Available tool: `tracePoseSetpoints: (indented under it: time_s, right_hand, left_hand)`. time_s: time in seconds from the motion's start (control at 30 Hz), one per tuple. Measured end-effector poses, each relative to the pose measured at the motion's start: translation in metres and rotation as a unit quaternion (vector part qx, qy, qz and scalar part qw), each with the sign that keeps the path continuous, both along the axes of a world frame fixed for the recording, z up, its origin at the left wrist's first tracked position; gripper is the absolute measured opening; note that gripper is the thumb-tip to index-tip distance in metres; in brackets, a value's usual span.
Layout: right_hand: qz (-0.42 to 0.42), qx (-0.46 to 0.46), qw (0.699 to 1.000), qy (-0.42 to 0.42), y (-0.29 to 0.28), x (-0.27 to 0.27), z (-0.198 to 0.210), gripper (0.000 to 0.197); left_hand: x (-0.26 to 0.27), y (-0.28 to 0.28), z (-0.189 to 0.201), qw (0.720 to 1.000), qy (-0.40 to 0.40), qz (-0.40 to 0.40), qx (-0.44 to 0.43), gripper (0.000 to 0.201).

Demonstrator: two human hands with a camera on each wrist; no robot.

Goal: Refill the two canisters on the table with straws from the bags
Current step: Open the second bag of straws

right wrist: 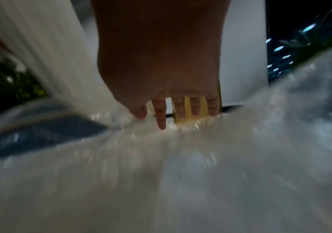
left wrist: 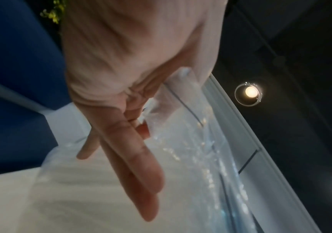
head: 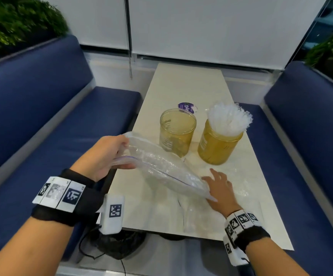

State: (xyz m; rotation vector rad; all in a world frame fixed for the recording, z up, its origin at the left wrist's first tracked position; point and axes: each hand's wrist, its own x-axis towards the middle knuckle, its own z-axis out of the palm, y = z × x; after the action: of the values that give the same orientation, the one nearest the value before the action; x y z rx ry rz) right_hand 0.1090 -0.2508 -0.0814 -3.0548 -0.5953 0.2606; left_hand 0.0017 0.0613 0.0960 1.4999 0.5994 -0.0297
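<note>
The right can [head: 219, 140] is already standing full of straws [head: 229, 118], the left can [head: 176, 132] is sitting empty, and the left hand [head: 106, 156] is pinching a bag [head: 161, 166] while the right hand [head: 220, 188] is reaching flat, fingers apart.

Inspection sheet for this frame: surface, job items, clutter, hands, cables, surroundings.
Surface: pale table, bare at the far end.
Job's things: left canister holds no straws; right canister packed with straws; zip bag lifted; another clear bag lies flat.
Clutter: purple lid behind the canisters.
Grippers: left hand pinches the zip bag; right hand open, fingers spread.
Cables: black cable below the table.
Surroundings: blue benches, plants.
</note>
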Motion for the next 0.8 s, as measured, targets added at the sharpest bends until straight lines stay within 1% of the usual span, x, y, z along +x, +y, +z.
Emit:
tracePoseSetpoints:
  time_s: [0.03,0.07,0.1,0.13,0.17,0.2,0.23,0.27,0.33,0.37,0.4,0.47,0.53,0.57,0.6,0.63,0.67,0.7,0.73,0.77,0.8]
  right_hand:
    - [-0.014,0.086,0.995,-0.041,0.003,0.003,0.015,0.036]
    - [-0.035,0.199,0.977,-0.074,0.008,0.005,0.035,0.029]
    - [-0.047,0.314,0.945,-0.084,0.014,0.007,0.059,0.028]
    - [-0.040,0.415,0.906,-0.078,0.019,0.006,0.087,0.029]
    - [-0.011,0.489,0.870,-0.065,0.025,0.003,0.115,0.030]
    - [0.041,0.525,0.849,-0.048,0.031,-0.002,0.142,0.033]
    - [0.105,0.516,0.849,-0.033,0.037,-0.009,0.162,0.034]
    - [0.168,0.474,0.864,-0.022,0.045,-0.016,0.176,0.035]
    - [0.262,0.341,0.902,-0.044,0.060,-0.027,0.182,0.043]
    - [0.291,0.281,0.912,-0.064,0.067,-0.030,0.178,0.043]
    - [0.308,0.247,0.916,-0.077,0.073,-0.032,0.172,0.039]
    - [0.326,0.247,0.908,-0.090,0.080,-0.030,0.162,0.027]
    - [0.317,0.253,0.908,-0.106,0.080,-0.025,0.161,0.024]
    - [0.308,0.246,0.911,-0.123,0.079,-0.022,0.164,0.023]
    - [0.296,0.238,0.914,-0.143,0.078,-0.020,0.169,0.022]
    - [0.281,0.238,0.915,-0.162,0.077,-0.016,0.174,0.020]
    - [0.261,0.249,0.916,-0.177,0.076,-0.012,0.180,0.018]
    - [0.241,0.266,0.914,-0.189,0.075,-0.008,0.187,0.017]
    - [0.223,0.285,0.911,-0.200,0.074,-0.003,0.194,0.016]
    - [0.213,0.301,0.906,-0.209,0.073,0.003,0.200,0.015]
    - [0.211,0.312,0.901,-0.214,0.072,0.007,0.207,0.014]
  left_hand:
    - [0.001,-0.002,0.004,1.000,-0.002,0.002,-0.009,0.026]
    - [0.003,-0.004,0.007,1.000,0.000,0.001,-0.012,0.024]
    - [0.005,-0.007,0.010,1.000,0.000,0.000,-0.015,0.025]
    - [0.007,-0.009,0.010,1.000,0.000,0.000,-0.015,0.026]
    - [0.008,-0.011,0.010,1.000,0.001,0.001,-0.016,0.026]
    - [0.010,-0.013,0.008,1.000,0.004,0.004,-0.021,0.026]
    - [0.012,-0.015,0.005,1.000,0.008,0.009,-0.029,0.027]
    - [0.014,-0.018,0.004,0.999,0.014,0.015,-0.040,0.028]
    - [0.015,-0.025,0.003,0.998,0.018,0.023,-0.062,0.029]
    - [0.016,-0.029,0.002,0.997,0.019,0.023,-0.071,0.029]
    - [0.017,-0.032,0.001,0.996,0.020,0.024,-0.080,0.029]
    - [0.017,-0.036,0.001,0.995,0.022,0.026,-0.096,0.029]
    - [0.017,-0.035,-0.001,0.994,0.025,0.023,-0.102,0.033]
    - [0.017,-0.033,-0.001,0.995,0.028,0.021,-0.090,0.035]
    - [0.017,-0.033,-0.001,0.998,0.031,0.020,-0.057,0.037]
    - [0.016,-0.033,0.001,0.999,0.031,0.019,0.015,0.038]
    - [0.016,-0.034,0.002,0.991,0.025,0.015,0.131,0.039]
    - [0.016,-0.035,0.005,0.964,0.006,0.017,0.264,0.041]
    - [0.015,-0.037,0.009,0.921,-0.030,0.033,0.388,0.040]
    - [0.013,-0.041,0.016,0.880,-0.087,0.061,0.463,0.035]
    - [0.011,-0.043,0.025,0.852,-0.157,0.091,0.491,0.028]
